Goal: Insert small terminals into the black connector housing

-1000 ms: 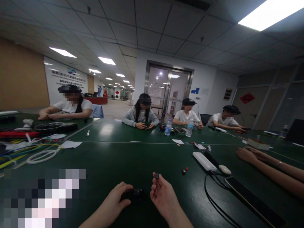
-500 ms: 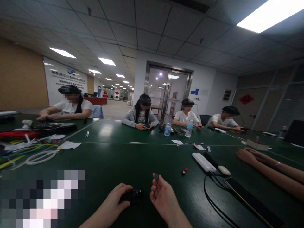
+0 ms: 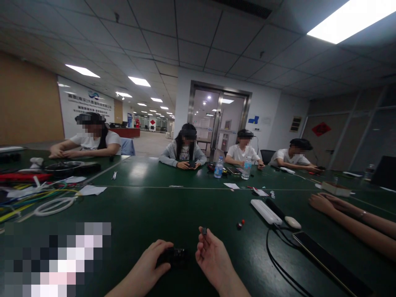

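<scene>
On the green table, my left hand [image 3: 152, 262] is closed around the near end of a small black device [image 3: 178, 253]; its exact kind is too dark to make out. To the right of it, my right hand [image 3: 213, 256] is raised with the palm turned up and inward. Between its thumb and fingertips it pinches a small dark grey block [image 3: 204, 232], held apart from the black device. A small red and black part [image 3: 240, 224] lies on the table beyond my right hand.
A white power strip [image 3: 265, 211], black cables [image 3: 272, 258] and a phone [image 3: 328, 260] lie to the right, near a co-worker's forearms [image 3: 349, 222]. Two water bottles [image 3: 218, 168] stand farther back. Coiled white cable [image 3: 55, 206] and wires lie left. Several people sit across the table.
Both hands keep nearly the same place and grip. The view has shifted very slightly.
</scene>
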The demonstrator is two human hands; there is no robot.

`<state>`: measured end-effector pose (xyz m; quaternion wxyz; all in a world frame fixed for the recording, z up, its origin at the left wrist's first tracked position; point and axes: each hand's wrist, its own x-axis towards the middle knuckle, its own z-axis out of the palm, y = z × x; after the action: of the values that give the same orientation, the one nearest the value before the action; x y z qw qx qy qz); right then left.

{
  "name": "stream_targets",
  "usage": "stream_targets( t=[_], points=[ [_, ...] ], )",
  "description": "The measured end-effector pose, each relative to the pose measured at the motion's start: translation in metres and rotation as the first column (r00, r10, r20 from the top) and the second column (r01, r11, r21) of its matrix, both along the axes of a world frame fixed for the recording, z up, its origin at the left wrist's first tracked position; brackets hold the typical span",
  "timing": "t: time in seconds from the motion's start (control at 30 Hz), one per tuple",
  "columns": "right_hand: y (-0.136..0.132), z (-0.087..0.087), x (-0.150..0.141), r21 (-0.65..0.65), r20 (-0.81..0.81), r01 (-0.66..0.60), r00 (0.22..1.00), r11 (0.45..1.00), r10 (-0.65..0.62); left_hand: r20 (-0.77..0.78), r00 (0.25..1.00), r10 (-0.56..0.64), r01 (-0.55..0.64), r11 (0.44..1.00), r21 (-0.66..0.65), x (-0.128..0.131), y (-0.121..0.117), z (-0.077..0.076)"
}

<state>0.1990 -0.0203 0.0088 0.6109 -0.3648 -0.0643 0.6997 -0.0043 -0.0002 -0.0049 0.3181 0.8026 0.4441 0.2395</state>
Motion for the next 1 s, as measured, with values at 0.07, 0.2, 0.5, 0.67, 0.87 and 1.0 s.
stream_targets(
  t=[0.07,0.2,0.5,0.67,0.87,1.0],
  points=[
    [0.0006,-0.0004,0.0001,-0.002,0.002,-0.001,1.0,1.0,0.001,-0.01,1.0,0.0,0.0,1.0,-0.007,0.0009,-0.0013,0.0038],
    [0.0006,-0.0003,-0.0007,-0.006,0.008,0.001,1.0,1.0,-0.001,-0.019,1.0,0.016,-0.016,0.999,-0.03,0.0023,-0.0041,0.009],
    [0.0,0.0039,-0.0027,-0.01,0.007,-0.001,1.0,1.0,0.001,-0.018,0.999,0.026,-0.026,1.0,-0.015,0.0024,-0.0055,0.0082],
    [0.0007,0.0014,-0.0014,-0.002,0.003,-0.003,1.0,1.0,0.003,-0.028,0.999,0.027,-0.028,0.999,-0.024,0.003,-0.0063,0.0117],
    [-0.0002,0.0023,-0.0023,-0.006,-0.002,-0.002,1.0,1.0,0.002,-0.018,1.0,0.021,-0.021,1.0,-0.02,0.0024,-0.0051,0.0092],
    [-0.0006,0.0034,-0.0021,-0.012,-0.001,0.008,1.0,1.0,-0.008,-0.022,0.999,0.027,-0.028,0.999,-0.03,0.002,-0.005,0.0085]
  ],
)
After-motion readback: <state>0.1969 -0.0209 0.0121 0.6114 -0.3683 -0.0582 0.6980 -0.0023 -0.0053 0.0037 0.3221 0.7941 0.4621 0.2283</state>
